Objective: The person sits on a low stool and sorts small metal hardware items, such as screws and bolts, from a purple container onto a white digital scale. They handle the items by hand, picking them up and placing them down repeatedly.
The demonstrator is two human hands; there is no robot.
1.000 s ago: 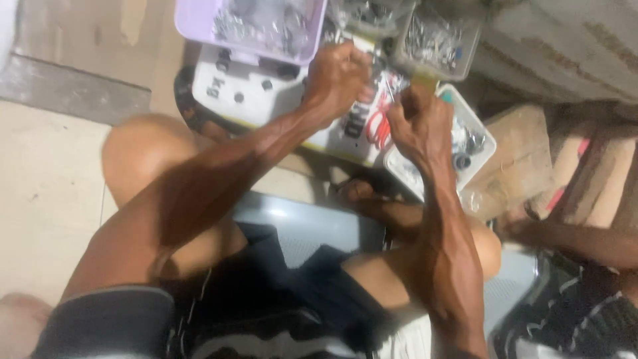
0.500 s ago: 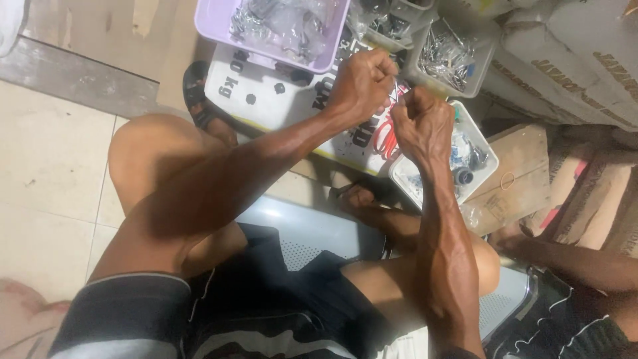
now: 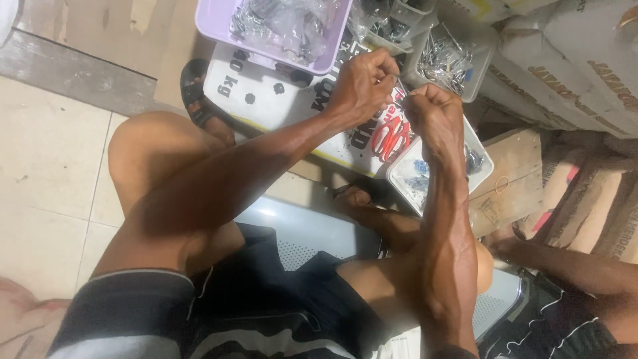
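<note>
Red scissors (image 3: 391, 138) lie on the white board (image 3: 266, 100), just under both hands. The left hand (image 3: 362, 83) and the right hand (image 3: 433, 114) meet fingertip to fingertip, pinching something tiny between them; it is too small to tell what. Both hands are curled tight on it. The right hand is nearer the white tray (image 3: 409, 176). The left hand is nearer the purple tub (image 3: 212, 20).

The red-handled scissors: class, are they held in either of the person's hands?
No: the red-handled scissors lie on the white printed board, below the left hand and right hand, touched by neither.
</note>
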